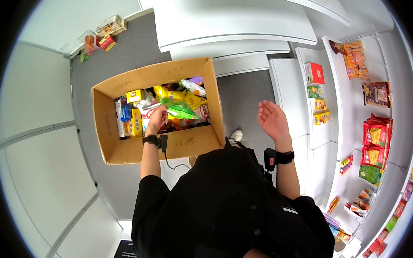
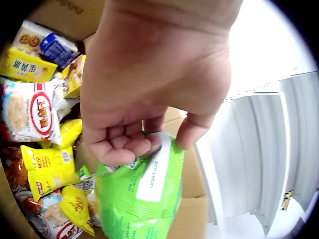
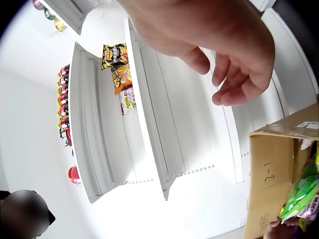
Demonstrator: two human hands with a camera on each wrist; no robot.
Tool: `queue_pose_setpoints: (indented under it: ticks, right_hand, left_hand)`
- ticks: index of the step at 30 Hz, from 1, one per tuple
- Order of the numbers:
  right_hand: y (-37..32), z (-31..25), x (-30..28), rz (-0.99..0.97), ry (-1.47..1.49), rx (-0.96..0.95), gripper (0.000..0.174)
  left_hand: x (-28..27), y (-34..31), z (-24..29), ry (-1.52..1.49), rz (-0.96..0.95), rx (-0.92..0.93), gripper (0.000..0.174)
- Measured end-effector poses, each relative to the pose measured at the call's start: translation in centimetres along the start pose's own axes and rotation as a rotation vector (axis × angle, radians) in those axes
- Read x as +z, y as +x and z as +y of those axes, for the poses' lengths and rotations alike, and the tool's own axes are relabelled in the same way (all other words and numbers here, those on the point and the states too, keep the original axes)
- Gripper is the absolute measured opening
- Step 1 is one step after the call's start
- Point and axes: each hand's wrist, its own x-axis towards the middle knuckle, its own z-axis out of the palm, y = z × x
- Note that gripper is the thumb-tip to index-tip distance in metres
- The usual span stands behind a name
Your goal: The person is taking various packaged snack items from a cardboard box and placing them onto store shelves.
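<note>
My left hand (image 1: 157,119) pinches a bright green snack bag (image 1: 182,110) by its top edge, over a cardboard box (image 1: 183,141). In the left wrist view, thumb and curled fingers grip the green bag's sealed end, next to a white label strip. Below it in the box lie yellow snack bags (image 2: 48,171), a white bag with a red oval (image 2: 31,110), a yellow carton (image 2: 26,66) and a blue packet (image 2: 57,50). My right hand (image 1: 272,120) is held in the air right of the box, fingers loosely bent, with nothing in it.
White shelves (image 1: 234,19) stand beyond the box. At the right, a shelf unit holds red snack bags (image 1: 376,136), a brown bag (image 1: 376,93) and small yellow boxes (image 1: 321,117). Several packages (image 1: 111,26) lie on the floor at the far left. A shoe (image 1: 236,135) shows beside the box.
</note>
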Motion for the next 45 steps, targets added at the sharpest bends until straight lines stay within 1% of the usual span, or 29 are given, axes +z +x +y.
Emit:
queue_pose_setpoints:
  ticks: [3,5,7,8,9,10,11,12,13,15,16,17,18,19,20,23,24,25,27,28,29,31,36,39,40,42,43,44,45]
  right_hand:
    - [0.4,-0.5,0.4,-0.079,-0.009,0.055,0.019]
    - [0.9,-1.2,-0.2,-0.149,-0.041,0.092,0.019]
    - [0.9,-2.2,-0.8,-0.2,-0.087,0.122,0.02]
    - [0.8,-2.8,-1.0,-0.217,-0.115,0.132,0.021]
    - [0.7,-3.4,-1.2,-0.234,-0.142,0.137,0.022]
    - [0.4,-4.2,-1.7,-0.277,-0.225,0.13,0.027]
    - [0.1,-5.0,-2.2,-0.321,-0.302,0.117,0.029]
    - [-0.4,-5.8,-2.7,-0.361,-0.379,0.1,0.031]
    - [-0.8,-6.7,-3.1,-0.396,-0.46,0.078,0.033]
    - [-2.0,-8.0,-4.1,-0.428,-0.62,0.078,0.039]
    - [-2.5,-8.6,-4.8,-0.449,-0.629,0.076,0.039]
    - [-3.0,-9.2,-5.8,-0.472,-0.64,0.071,0.04]
    - [-3.2,-9.7,-7.3,-0.514,-0.617,0.069,0.043]
    - [-3.3,-10.4,-8.5,-0.562,-0.6,0.06,0.047]
    - [-4.1,-11.4,-9.1,-0.599,-0.575,0.068,0.052]
    - [-6.3,-14.5,-10.2,-0.676,-0.566,0.122,0.065]
    - [-6.9,-15.2,-10.6,-0.729,-0.561,0.114,0.065]
    - [-7.5,-15.8,-10.9,-0.782,-0.555,0.111,0.065]
    - [-8.1,-16.9,-11.7,-0.745,-0.628,0.063,0.061]
    - [-8.0,-17.6,-12.3,-0.722,-0.627,0.025,0.059]
    - [-8.0,-17.7,-13.0,-0.693,-0.624,0.008,0.058]
    - [-7.9,-18.2,-13.7,-0.654,-0.53,-0.021,0.054]
    - [-8.4,-19.9,-14.2,-0.573,-0.441,-0.063,0.053]
    - [-7.1,-20.8,-13.9,-0.59,-0.438,-0.127,0.053]
    - [-6.5,-21.1,-13.8,-0.579,-0.444,-0.184,0.053]
    - [-5.0,-21.5,-13.3,-0.551,-0.453,-0.291,0.052]
    - [-4.3,-21.9,-13.0,-0.535,-0.372,-0.302,0.051]
    - [-3.5,-22.4,-12.5,-0.514,-0.287,-0.306,0.05]
    - [-2.8,-22.8,-12.0,-0.486,-0.2,-0.307,0.049]
  left_hand:
    - [4.5,-6.5,3.5,-0.079,-0.051,0.245,0.008]
    - [5.4,-8.6,4.0,-0.045,-0.114,0.387,0.011]
    - [8.9,-13.2,5.1,-0.143,-0.188,0.398,0.014]
    - [9.8,-14.8,5.4,-0.078,-0.263,0.414,0.011]
    - [11.1,-15.7,5.2,-0.071,-0.297,0.444,0.015]
    - [12.7,-16.6,4.7,-0.053,-0.312,0.467,0.015]
    - [14.5,-17.3,4.1,-0.036,-0.33,0.488,0.016]
    - [17.4,-18.4,3.8,-0.048,-0.301,0.488,0.019]
    - [18.5,-18.0,3.1,-0.062,-0.313,0.513,0.019]
    - [22.1,-17.7,1.8,-0.146,-0.381,0.517,0.02]
    - [24.6,-18.4,1.6,-0.186,-0.378,0.476,0.02]
    - [26.9,-18.6,1.1,-0.202,-0.362,0.503,0.019]
    - [28.8,-19.1,1.0,-0.198,-0.406,0.457,0.02]
    - [29.1,-18.0,0.6,-0.161,-0.497,0.45,0.02]
    - [31.1,-18.2,0.7,-0.124,-0.506,0.449,0.021]
    - [37.2,-18.2,0.4,-0.165,-0.601,0.378,0.018]
    - [38.2,-17.6,0.2,-0.164,-0.628,0.281,0.017]
    - [39.7,-17.1,-0.2,-0.147,-0.638,0.26,0.019]
    - [42.1,-16.6,-0.4,-0.046,-0.564,0.301,0.02]
    - [44.7,-17.2,0.3,0.195,-0.466,0.416,0.019]
    - [45.8,-17.9,0.5,0.225,-0.479,0.415,0.013]
    - [46.8,-16.9,0.7,0.318,-0.449,0.522,0.015]
    - [49.3,-16.6,1.2,0.246,-0.442,0.516,0.021]
    - [50.0,-15.0,1.8,0.127,-0.431,0.524,0.022]
    - [50.2,-14.3,2.0,0.082,-0.425,0.528,0.022]
    - [49.1,-11.0,2.5,-0.006,-0.43,0.573,0.029]
    - [49.7,-11.2,3.3,-0.052,-0.428,0.589,0.033]
    - [49.7,-11.9,4.1,0.012,-0.381,0.582,0.044]
    - [48.7,-10.4,4.7,0.039,-0.448,0.56,0.057]
